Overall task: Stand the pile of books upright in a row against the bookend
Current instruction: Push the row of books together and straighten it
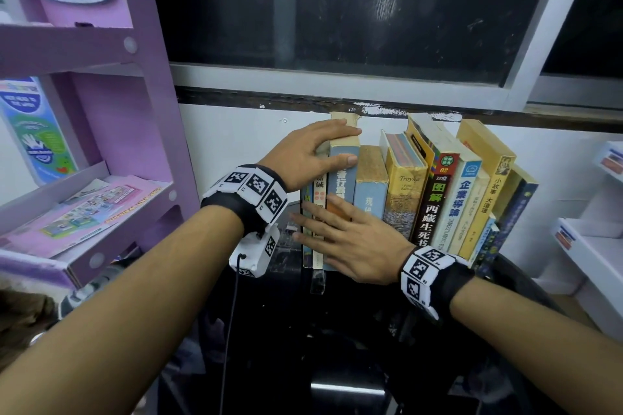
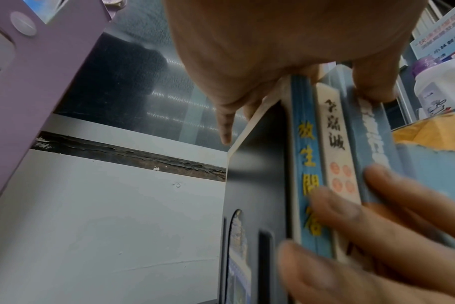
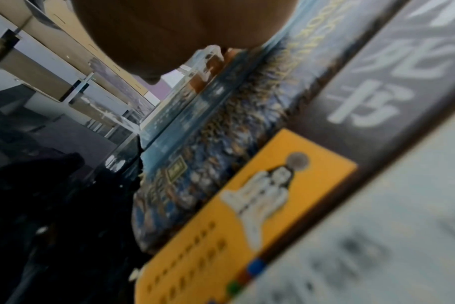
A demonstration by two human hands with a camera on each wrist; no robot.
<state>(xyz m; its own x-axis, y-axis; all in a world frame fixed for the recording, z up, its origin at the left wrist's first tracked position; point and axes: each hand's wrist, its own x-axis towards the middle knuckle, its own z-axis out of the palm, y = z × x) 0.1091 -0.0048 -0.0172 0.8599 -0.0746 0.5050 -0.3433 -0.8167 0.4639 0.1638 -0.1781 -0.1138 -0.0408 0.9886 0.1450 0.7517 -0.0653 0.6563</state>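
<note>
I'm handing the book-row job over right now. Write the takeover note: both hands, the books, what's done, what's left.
Left hand: grips the tops of the leftmost books, thumb on the tall blue book.
Right hand: open, fingers flat against the lower spines at the left end.
Books: all standing in one row on the dark table; the left ones upright, the right ones leaning.
Bookend: dark plate at the row's left end, against the first book.
Done: no pile remains in view.
Left: square up the leaning books, then release.
</note>
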